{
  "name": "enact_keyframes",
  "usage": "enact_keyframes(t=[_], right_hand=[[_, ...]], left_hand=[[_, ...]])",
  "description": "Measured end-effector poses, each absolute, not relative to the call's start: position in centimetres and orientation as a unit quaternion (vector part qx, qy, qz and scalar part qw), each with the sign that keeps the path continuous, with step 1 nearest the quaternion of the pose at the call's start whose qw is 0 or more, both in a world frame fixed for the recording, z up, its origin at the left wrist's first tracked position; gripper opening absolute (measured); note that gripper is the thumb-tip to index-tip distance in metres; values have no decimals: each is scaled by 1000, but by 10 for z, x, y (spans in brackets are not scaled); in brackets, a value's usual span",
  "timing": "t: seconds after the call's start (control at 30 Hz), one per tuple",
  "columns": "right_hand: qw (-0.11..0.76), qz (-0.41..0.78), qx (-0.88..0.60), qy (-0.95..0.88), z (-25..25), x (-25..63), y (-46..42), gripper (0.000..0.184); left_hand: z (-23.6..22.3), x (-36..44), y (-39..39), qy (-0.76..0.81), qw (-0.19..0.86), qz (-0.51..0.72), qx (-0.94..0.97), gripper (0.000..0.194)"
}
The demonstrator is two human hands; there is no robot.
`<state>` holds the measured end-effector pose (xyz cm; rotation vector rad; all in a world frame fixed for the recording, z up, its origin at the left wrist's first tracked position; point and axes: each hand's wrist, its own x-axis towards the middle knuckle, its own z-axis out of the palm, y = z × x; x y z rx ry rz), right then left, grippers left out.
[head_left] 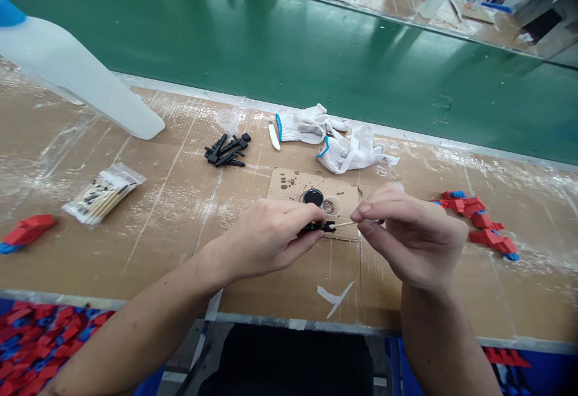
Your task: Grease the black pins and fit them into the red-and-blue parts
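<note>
Two hands (pixel 266 239) (pixel 410 233) pinch black part (pixel 316 226) and cotton swab (pixel 345 224).

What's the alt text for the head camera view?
The left hand holds a small black plastic part while the right hand pinches a wooden swab against it above a stained cardboard scrap. White work gloves lie beyond.

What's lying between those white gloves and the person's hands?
The head view shows a stained cardboard scrap there, bearing a round black cap and a small clear cup, just beyond the left hand and right hand.
</note>
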<state>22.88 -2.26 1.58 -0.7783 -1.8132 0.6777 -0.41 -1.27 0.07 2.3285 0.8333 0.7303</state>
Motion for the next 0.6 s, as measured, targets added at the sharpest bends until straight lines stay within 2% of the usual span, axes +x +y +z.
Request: enact_keyframes(t=[0.23, 0.43, 0.6], right_hand=[[507, 272, -328, -749, 15, 227, -22, 41], [505, 262, -317, -759, 16, 230, -22, 47], [503, 271, -317, -757, 16, 229, -22, 45]], left_hand=[[0, -3, -13, 309, 270, 268, 872, 10], [0, -3, -13, 306, 258, 274, 874, 6], [0, -3, -13, 303, 255, 278, 875, 6]])
